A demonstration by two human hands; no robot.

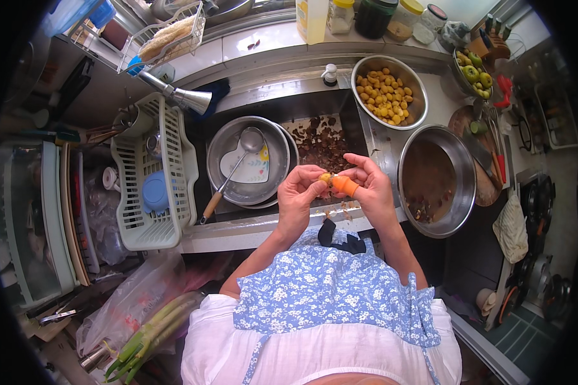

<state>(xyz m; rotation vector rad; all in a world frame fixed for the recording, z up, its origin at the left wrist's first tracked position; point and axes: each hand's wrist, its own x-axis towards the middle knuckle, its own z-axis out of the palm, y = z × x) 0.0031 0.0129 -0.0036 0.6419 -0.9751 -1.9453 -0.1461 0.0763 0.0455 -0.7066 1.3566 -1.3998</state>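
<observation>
Over the sink's front edge, both hands meet around one small peeled chestnut (325, 177). My left hand (300, 196) pinches it between thumb and fingertips. My right hand (372, 187) is closed on an orange-handled tool (345, 185) against the chestnut; its working end is too small to make out. Dark brown peelings (318, 141) litter the sink's right part below. A steel bowl (424, 106) of yellow peeled chestnuts (382, 96) stands behind and right. Nearer on the right, another steel bowl (472, 186) holds murky brown water with dark bits.
In the sink's left part, nested steel basins (215, 131) hold a ladle (252, 138) and a heart-shaped dish (257, 168). A white dish rack (123, 224) borders the sink at left. A cutting board (459, 119) lies at right; jars (374, 18) line the back ledge.
</observation>
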